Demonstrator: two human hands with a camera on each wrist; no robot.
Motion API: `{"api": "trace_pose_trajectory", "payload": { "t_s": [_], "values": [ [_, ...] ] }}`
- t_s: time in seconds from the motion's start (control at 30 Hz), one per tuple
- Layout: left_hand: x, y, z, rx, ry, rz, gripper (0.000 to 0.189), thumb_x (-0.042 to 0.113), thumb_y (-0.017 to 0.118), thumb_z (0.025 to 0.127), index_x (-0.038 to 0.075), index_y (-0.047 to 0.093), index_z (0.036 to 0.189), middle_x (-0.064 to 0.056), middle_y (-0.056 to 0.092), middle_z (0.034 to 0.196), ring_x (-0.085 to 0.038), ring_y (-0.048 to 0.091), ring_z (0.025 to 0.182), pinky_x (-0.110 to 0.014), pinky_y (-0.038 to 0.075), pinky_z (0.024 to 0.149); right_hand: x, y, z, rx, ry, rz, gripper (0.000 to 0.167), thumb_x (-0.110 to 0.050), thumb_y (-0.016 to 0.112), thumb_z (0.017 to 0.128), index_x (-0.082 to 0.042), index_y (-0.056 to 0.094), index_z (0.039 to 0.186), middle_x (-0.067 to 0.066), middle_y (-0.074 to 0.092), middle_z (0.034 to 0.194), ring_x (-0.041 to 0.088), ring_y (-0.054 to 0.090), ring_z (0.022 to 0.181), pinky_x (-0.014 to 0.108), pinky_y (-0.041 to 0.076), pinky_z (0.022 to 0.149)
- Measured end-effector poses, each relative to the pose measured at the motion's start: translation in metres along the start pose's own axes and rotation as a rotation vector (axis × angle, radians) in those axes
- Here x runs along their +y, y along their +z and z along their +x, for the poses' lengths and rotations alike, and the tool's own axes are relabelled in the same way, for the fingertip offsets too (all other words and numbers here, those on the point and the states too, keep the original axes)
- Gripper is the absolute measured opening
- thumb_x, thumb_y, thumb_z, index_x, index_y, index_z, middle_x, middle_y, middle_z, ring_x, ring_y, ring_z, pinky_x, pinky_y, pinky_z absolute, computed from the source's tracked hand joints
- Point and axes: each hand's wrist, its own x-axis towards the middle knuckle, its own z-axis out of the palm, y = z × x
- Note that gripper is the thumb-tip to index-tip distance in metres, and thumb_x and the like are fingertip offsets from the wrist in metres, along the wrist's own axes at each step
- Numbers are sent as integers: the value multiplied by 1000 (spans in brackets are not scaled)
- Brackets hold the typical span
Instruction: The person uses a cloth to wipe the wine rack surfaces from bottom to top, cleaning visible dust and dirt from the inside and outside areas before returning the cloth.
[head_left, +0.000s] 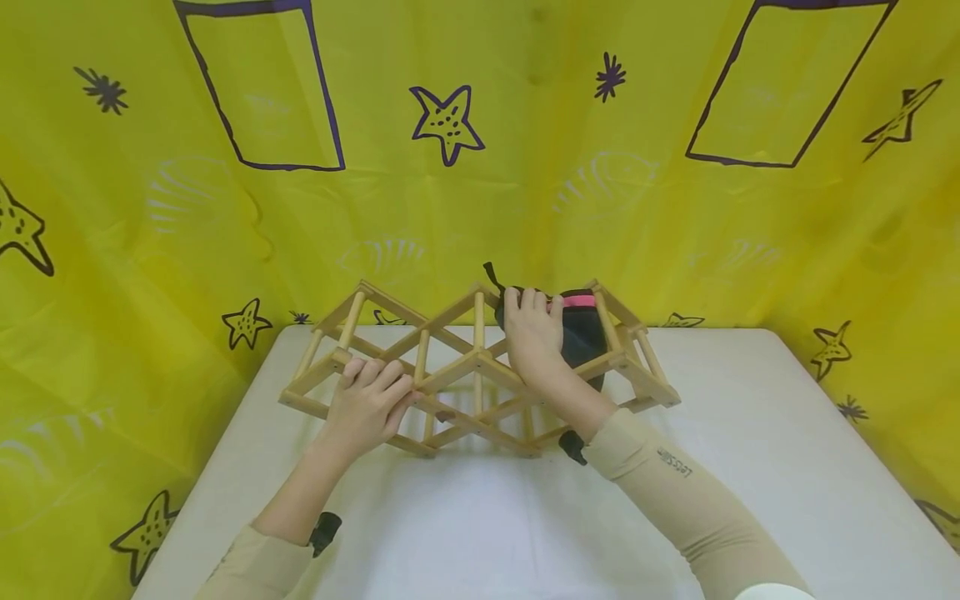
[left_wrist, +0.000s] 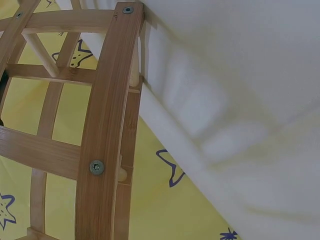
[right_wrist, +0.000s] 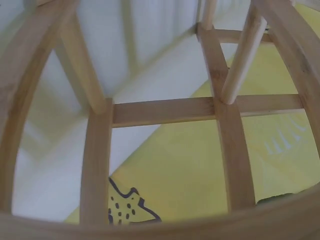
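A folding wooden lattice rack (head_left: 478, 360) of crossed slats and round dowels stands on the table. My left hand (head_left: 369, 404) grips its front slats left of the middle, fingers curled over the wood. In the rack's right-hand opening sits a black fabric pouch (head_left: 583, 337) with a pink stripe and a short black strap at its left end. My right hand (head_left: 534, 333) reaches over the front slats and holds the pouch's top left part, partly hiding it. Close up, the left wrist view shows screwed slats (left_wrist: 102, 125), and the right wrist view shows crossing slats (right_wrist: 165, 111); neither shows the hands.
The rack stands near the far edge of a white table (head_left: 480, 525). Behind it hangs a yellow curtain (head_left: 510, 208) with purple stars and frames. A black wrist mount (head_left: 326, 533) is on the left arm, another mount (head_left: 573, 447) on the right.
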Motion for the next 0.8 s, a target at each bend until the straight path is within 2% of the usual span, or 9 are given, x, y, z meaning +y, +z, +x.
{"api": "trace_pose_trajectory", "payload": {
  "t_s": [0.27, 0.5, 0.63, 0.8],
  "values": [
    [0, 0, 0, 10, -4, -14, 35, 32, 34, 99, 11, 49, 75, -2, 41, 76, -21, 35, 68, -36, 21, 69, 0, 0, -2, 48, -50, 94, 45, -11, 63, 82, -7, 34, 117, 12, 41, 100, 28, 38, 101, 52, 23, 93],
    [0, -1, 0, 4, -5, -15, 35, 32, 34, 99, 11, 49, 75, -2, 41, 75, -21, 36, 68, -37, 22, 70, -1, -2, -1, 94, -84, 138, 54, -19, 69, 79, -9, 33, 118, 12, 41, 102, 26, 38, 98, 52, 22, 92],
    [0, -1, 0, -4, -4, -13, 35, 32, 34, 99, 11, 49, 75, -2, 41, 75, -21, 35, 68, -36, 22, 69, -1, -1, -1, 62, -63, 112, 47, -14, 64, 82, -8, 34, 118, 13, 42, 102, 27, 38, 99, 51, 23, 92],
    [0, 0, 0, -4, -3, -9, 35, 32, 34, 99, 11, 49, 75, -2, 41, 75, -21, 34, 68, -36, 22, 69, 0, 0, -2, 4, -8, 42, 51, -14, 65, 81, -8, 33, 120, 14, 42, 104, 29, 38, 102, 50, 23, 93]
  ]
}}
